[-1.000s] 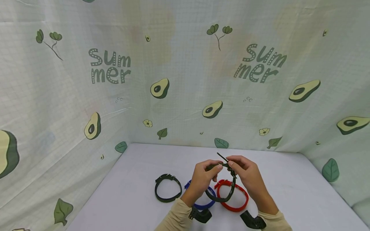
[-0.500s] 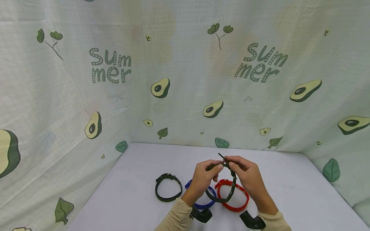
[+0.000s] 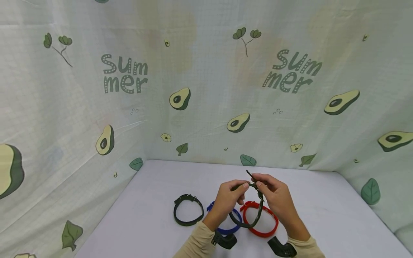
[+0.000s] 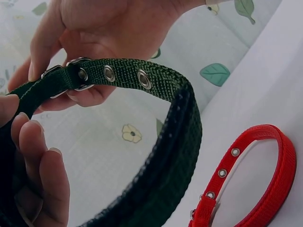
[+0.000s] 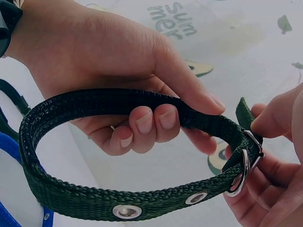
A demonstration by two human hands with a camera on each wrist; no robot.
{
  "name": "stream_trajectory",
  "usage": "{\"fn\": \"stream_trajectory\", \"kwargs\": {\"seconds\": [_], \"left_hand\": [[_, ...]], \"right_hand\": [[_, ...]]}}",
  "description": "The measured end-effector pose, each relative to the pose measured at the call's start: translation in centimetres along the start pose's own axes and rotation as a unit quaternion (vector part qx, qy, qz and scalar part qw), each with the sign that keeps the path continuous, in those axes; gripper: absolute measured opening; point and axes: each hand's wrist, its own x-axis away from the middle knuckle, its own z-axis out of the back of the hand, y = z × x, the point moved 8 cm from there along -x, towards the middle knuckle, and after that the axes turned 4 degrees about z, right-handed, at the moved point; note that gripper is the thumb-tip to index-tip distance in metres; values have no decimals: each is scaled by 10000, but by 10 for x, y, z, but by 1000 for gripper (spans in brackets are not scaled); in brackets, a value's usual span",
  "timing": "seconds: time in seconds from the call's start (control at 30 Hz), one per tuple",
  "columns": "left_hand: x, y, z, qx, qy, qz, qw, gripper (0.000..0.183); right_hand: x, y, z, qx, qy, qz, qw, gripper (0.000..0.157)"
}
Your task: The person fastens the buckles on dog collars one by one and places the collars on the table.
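Observation:
A dark green webbing collar (image 3: 248, 225) hangs as a loop in the air between both hands. My left hand (image 3: 224, 200) grips the strap, its thumb on the outer face and fingers curled round it, as the right wrist view shows. My right hand (image 3: 277, 195) pinches the collar at its metal buckle (image 5: 255, 144). The strap's pointed tip (image 5: 243, 111) sticks up past that buckle. Beside the buckle sits a metal D-ring (image 5: 244, 174). Metal-rimmed eyelets (image 4: 144, 79) line the strap on the other side of the ring.
On the white table (image 3: 155, 215) lie a black or dark green collar (image 3: 184, 223) at left, a blue collar (image 3: 230, 230) partly behind my left hand, and a red collar (image 3: 262, 234) at right. A printed cloth (image 3: 206, 71) stands behind the table.
The strap's free tip above the buckle has swung slightly right and shows a little shorter. Both hands keep nearly the same place and hold; the collars on the table stay put.

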Motion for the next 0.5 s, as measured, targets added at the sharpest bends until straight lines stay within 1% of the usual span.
{"fn": "stream_trajectory", "kwargs": {"seconds": [0.13, 0.33, 0.5], "left_hand": [[0, 1, -1, -50, -64, -81, 9999, 26], [0, 3, -1, -226, -116, -108, 9996, 27], [0, 5, -1, -222, -152, -128, 9996, 27]], "right_hand": [[0, 1, 1, 64, -21, -40, 10000, 27], [0, 1, 1, 374, -56, -65, 9993, 31], [1, 0, 0, 389, -69, -34, 9992, 27]]}}
